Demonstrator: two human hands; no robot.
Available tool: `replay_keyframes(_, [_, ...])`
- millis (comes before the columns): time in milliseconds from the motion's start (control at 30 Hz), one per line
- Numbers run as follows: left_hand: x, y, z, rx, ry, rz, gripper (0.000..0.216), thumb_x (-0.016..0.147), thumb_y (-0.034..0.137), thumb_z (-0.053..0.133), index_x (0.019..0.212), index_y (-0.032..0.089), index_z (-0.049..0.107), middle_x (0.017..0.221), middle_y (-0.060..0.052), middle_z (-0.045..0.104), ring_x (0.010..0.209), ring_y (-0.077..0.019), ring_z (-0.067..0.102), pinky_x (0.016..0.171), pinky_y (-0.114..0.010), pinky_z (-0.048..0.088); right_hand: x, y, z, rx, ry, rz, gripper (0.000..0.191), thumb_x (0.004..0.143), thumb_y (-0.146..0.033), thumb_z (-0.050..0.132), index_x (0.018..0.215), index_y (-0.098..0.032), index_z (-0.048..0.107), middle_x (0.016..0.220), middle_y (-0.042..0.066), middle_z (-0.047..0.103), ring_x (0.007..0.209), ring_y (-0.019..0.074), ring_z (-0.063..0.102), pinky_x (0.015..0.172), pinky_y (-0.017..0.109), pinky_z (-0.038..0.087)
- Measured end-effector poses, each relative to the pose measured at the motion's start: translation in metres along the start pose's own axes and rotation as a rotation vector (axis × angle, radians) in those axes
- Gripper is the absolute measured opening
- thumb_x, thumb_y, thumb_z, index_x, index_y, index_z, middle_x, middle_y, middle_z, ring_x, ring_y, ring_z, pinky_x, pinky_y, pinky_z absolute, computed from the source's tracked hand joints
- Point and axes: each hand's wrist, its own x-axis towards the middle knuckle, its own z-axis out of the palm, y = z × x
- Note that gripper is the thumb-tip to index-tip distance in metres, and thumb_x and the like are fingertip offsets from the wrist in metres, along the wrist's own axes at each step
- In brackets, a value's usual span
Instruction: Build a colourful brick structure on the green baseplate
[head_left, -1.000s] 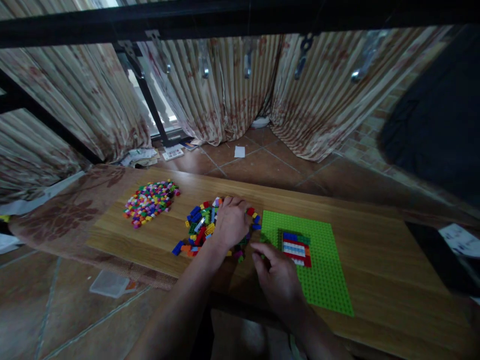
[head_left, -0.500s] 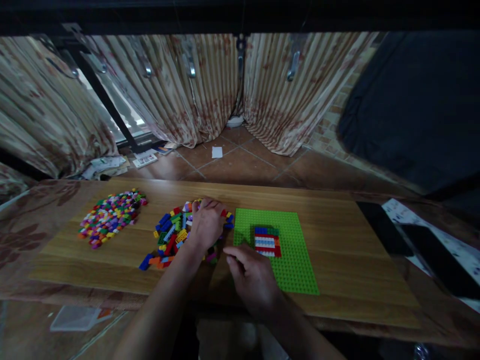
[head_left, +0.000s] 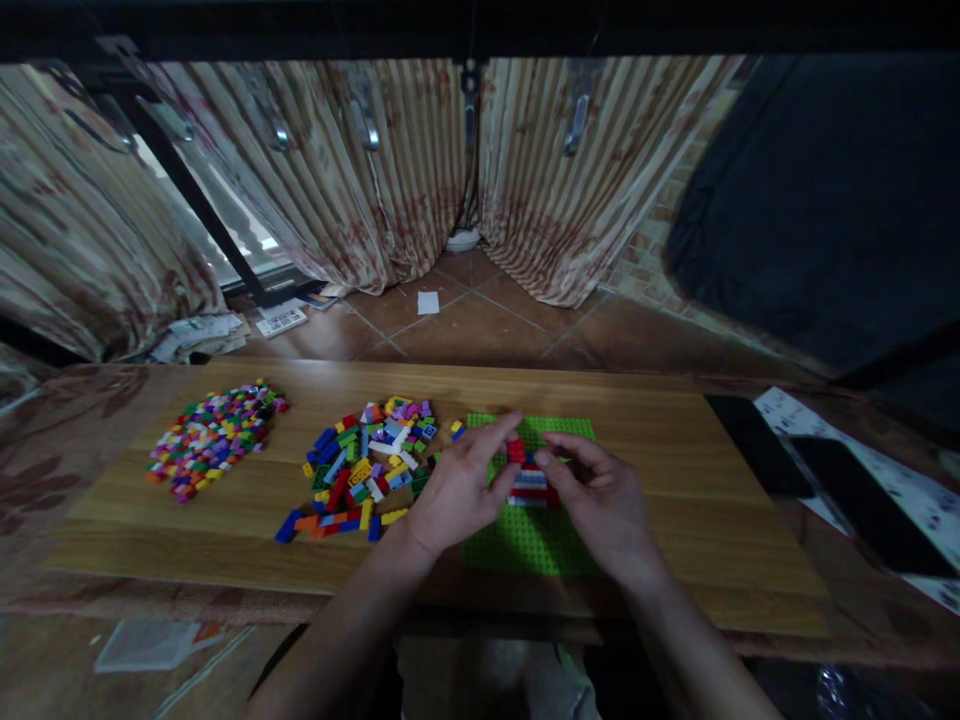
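On the green baseplate (head_left: 525, 550) sits a small block of building bricks (head_left: 529, 485) in red, white and light blue rows, partly covered by my hands. My left hand (head_left: 465, 490) reaches over the plate's left side, its thumb and fingers closed on a red brick (head_left: 515, 451) at the block's far edge. From the right, my right hand (head_left: 607, 505) bends over the block's right side. Its thumb and index finger come together near the far right corner; whatever is between them is hidden.
Left of the plate lies a loose pile of larger bricks (head_left: 360, 470). Farther left is a heap of small coloured pieces (head_left: 217, 435). A black phone-like slab (head_left: 870, 500) and a patterned sheet (head_left: 787, 415) lie at the right of the wooden board (head_left: 675, 590).
My left hand has moved right from the brick pile to the block, with a red brick in its fingers. My right hand has shifted right, from the plate's left edge to the block's right side.
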Motion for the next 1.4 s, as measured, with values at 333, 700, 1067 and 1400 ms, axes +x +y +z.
replay_keyframes(333, [0.001, 0.022, 0.025, 0.005, -0.087, 0.02, 0.052, 0.089, 0.02, 0.053, 0.139, 0.021, 0.036, 0.119, -0.008, 0.065, 0.111, -0.0193, 0.061, 0.095, -0.037, 0.052, 0.001, 0.008, -0.023, 0.158, -0.154, 0.131, 0.033, 0.068, -0.042, 0.076, 0.089, -0.018, 0.072, 0.082, 0.005, 0.073, 0.069, 0.0162, 0.065, 0.065, 0.029, 0.052])
replay_keyframes(700, [0.005, 0.007, 0.018, 0.055, 0.059, -0.36, 0.04, 0.086, 0.022, 0.057, 0.126, 0.018, 0.053, 0.107, -0.007, 0.07, 0.088, -0.018, 0.067, 0.088, -0.034, 0.054, 0.012, 0.034, -0.039, -0.125, -0.081, 0.23, 0.033, 0.069, -0.04, 0.07, 0.089, -0.016, 0.072, 0.069, 0.004, 0.072, 0.063, 0.0183, 0.064, 0.062, 0.032, 0.05])
replay_keyframes(1067, [0.005, 0.006, 0.018, -0.008, -0.066, -0.609, 0.038, 0.084, 0.021, 0.054, 0.121, 0.013, 0.059, 0.094, -0.008, 0.074, 0.083, -0.0193, 0.069, 0.081, -0.031, 0.054, 0.014, 0.043, -0.032, -0.286, -0.104, 0.232, 0.031, 0.072, -0.039, 0.066, 0.092, -0.017, 0.073, 0.08, 0.007, 0.075, 0.071, 0.0212, 0.069, 0.07, 0.035, 0.051])
replay_keyframes(1400, [-0.005, 0.02, 0.029, 0.01, -0.102, -0.621, 0.033, 0.082, 0.019, 0.051, 0.113, 0.014, 0.061, 0.091, -0.01, 0.072, 0.083, -0.0217, 0.068, 0.081, -0.033, 0.055, 0.014, 0.042, -0.034, -0.554, -0.076, 0.169, 0.034, 0.068, -0.052, 0.065, 0.082, -0.023, 0.076, 0.075, 0.006, 0.075, 0.071, 0.0266, 0.067, 0.067, 0.039, 0.049])
